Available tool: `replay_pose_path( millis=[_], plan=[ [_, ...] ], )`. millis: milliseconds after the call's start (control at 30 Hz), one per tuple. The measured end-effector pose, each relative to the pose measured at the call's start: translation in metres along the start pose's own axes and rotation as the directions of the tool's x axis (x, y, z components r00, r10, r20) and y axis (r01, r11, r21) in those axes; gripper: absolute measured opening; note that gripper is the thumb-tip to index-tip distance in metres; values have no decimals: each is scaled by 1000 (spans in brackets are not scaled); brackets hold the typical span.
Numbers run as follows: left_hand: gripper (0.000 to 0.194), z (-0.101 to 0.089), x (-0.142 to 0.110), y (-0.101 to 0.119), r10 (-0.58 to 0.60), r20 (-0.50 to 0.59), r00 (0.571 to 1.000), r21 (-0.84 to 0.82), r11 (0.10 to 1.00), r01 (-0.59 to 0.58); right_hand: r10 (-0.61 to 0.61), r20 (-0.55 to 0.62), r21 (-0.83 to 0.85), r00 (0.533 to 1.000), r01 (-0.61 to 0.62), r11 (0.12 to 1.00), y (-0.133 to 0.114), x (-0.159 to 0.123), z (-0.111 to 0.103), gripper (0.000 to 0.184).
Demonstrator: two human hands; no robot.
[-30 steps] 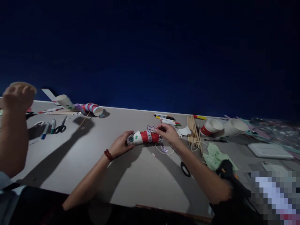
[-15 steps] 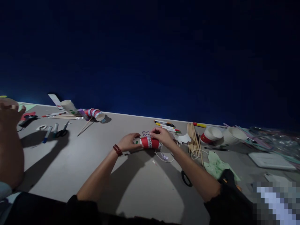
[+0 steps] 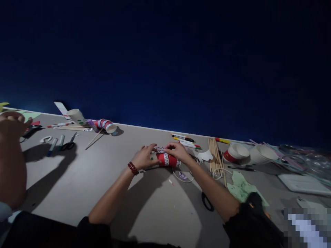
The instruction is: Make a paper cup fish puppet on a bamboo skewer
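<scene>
Partly hidden: red-white tube | left hand arched, gripping it | right hand bent at paper cutout, pinch unclear

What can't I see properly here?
In the head view:
- Left end of the red roll: behind the left hand.
- Right fingertips meeting the paper: too small.
- What the black loop joins: under the right forearm.
- Other person's arm: cut by the left edge.
</scene>
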State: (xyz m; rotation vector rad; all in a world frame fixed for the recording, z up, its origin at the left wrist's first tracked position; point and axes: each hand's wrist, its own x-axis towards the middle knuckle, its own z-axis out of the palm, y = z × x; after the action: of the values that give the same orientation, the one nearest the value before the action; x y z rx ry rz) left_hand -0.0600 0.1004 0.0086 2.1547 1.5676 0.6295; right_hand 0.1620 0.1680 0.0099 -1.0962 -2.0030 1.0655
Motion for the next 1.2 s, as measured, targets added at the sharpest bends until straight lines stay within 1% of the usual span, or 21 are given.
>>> replay_pose_path(
  millis=[167,333,533,733,867,1200],
  plan=[
    [76,1,-1,3,-10,5,1000,-7,1000,10,1,20,1,1000,-1,1000,-1,-2,-1,22],
    [77,1,-2,4,1,8,1000,-15,1000,-1,-2,36,-3,999,2,1000,-5,-2,-3,18],
    [76,0,-2,6,3,14,1000,-6,1000,-3,-12,51,-2,999,12,1000,-7,-4,-3,18],
    [73,-1,-2,8,20,17,1000,-11,1000,-20,-11,38,-8,999,12,1000,-5,-6,-3,19],
    [71,0,-2,8,10,19,1000,-9,1000,-10,-15,41,-12,999,16,1000,-4,-5,-3,18],
    [73,1,-2,9,22,21,1000,1,1000,-22,-4,51,-30,999,6,1000,-2,-5,-4,15]
  ],
)
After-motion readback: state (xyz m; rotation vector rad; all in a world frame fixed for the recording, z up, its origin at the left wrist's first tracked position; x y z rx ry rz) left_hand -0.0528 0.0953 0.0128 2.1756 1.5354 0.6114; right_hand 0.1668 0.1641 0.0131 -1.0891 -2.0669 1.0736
